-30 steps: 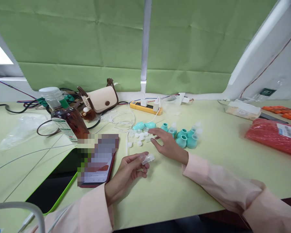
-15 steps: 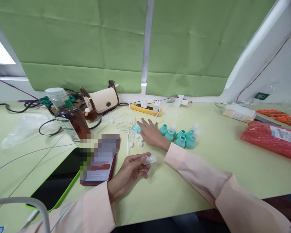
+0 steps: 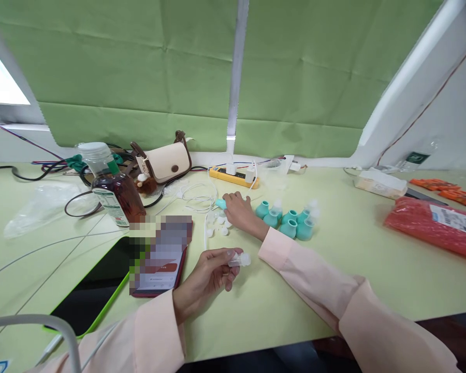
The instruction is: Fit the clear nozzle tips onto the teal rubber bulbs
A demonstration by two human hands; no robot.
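While your left grip (image 3: 206, 274) pinches a tube (image 3: 239, 260) and your right grip (image 3: 241, 211), hold unclear, is at a bulb (image 3: 220, 203), some pots (image 3: 288, 229) have tops (image 3: 314, 212), others stand open.

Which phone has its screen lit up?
The red-edged phone, the one closer to the left hand. Its screen is lit, but the green-edged phone has a black screen.

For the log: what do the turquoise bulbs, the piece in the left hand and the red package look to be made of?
Turquoise bulbs: probably matte rubber or silicone, opaque with soft highlights. Piece in the left hand: likely smooth plastic, since it is translucent. Red package: seemingly glossy plastic film, wrinkled and shiny.
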